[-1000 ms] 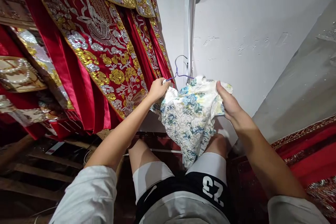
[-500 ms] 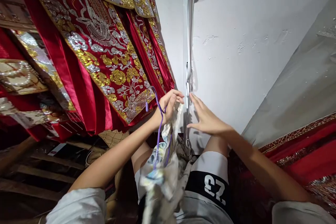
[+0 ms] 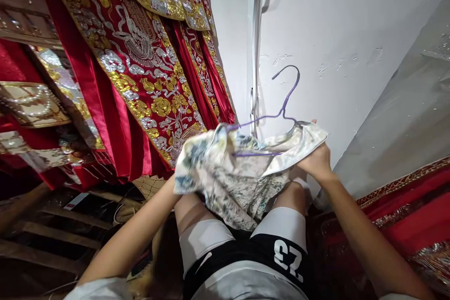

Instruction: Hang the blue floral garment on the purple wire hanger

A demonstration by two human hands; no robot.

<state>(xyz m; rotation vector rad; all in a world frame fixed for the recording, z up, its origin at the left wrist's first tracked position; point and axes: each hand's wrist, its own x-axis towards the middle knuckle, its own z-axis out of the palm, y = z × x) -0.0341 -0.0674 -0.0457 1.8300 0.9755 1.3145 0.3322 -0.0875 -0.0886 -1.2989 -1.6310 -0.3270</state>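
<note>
A pale shirt with a blue-green floral print is spread in front of me above my thighs. Inside it sits a thin purple hanger, its hook rising from the neck opening and its lower bar crossing beneath the collar. At the shirt's right shoulder, my right hand is closed on the fabric, with some fingers hidden behind the cloth. My left forearm reaches up to the shirt's left sleeve, where the cloth hides the hand, so its fingers cannot be seen.
Red garments with gold and silver embroidery hang at the left. A white wall panel with a metal strip along its edge stands ahead. Wooden slats lie low at left; red trimmed fabric is at right.
The shirt, bunched under my left hand before, is now spread between both arms. The hanger has swung upright and to the right. My right hand, empty earlier, has taken hold of the shirt.
</note>
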